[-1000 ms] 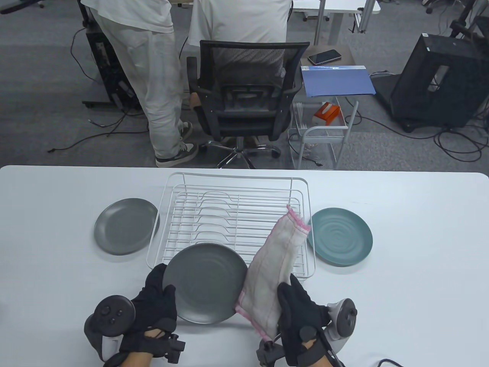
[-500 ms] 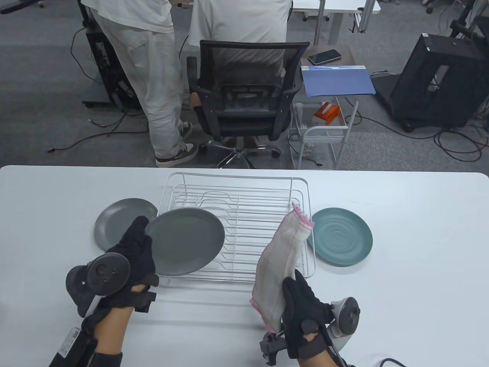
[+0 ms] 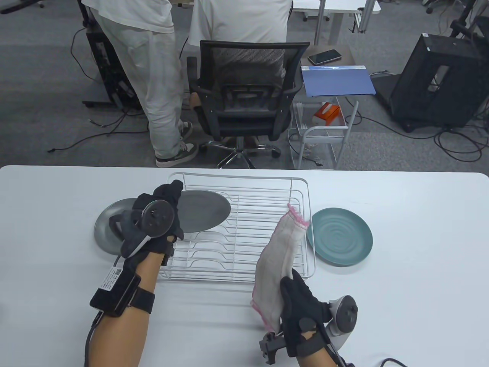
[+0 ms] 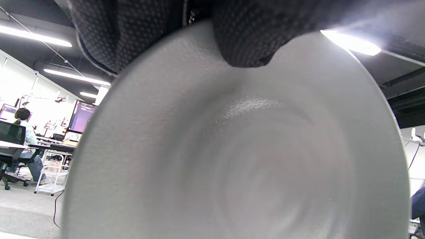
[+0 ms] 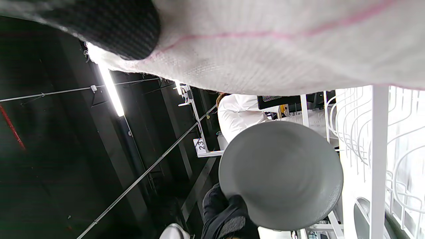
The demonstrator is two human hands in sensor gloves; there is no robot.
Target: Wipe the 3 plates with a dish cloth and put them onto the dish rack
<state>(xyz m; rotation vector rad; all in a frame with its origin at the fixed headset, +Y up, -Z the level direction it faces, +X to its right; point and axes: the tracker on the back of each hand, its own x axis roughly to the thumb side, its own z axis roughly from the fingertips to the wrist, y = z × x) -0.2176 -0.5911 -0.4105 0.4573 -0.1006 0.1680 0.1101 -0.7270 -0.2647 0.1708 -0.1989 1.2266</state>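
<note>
My left hand (image 3: 168, 200) grips a dark grey plate (image 3: 204, 210) by its left rim and holds it tilted over the back left of the white wire dish rack (image 3: 301, 263). That plate (image 4: 239, 149) fills the left wrist view, and the right wrist view shows it (image 5: 282, 172) beside the rack wires. A second grey plate (image 3: 107, 233) lies on the table left of the rack, partly hidden by my hand. A teal plate (image 3: 340, 236) lies to the right of the rack. My right hand (image 3: 296, 302) holds a white dish cloth (image 3: 280, 256) with pink edging above the rack's front right corner.
Beyond the table's far edge stand a black office chair (image 3: 244, 99), a person (image 3: 149, 76) on foot, and a small white wire trolley (image 3: 324, 133). The white table (image 3: 412, 267) runs wide to the right of the teal plate.
My left hand carried the grey plate from in front of the rack up and back to the rack's far left, tilting it more upright. The right hand with the cloth barely shifted.
</note>
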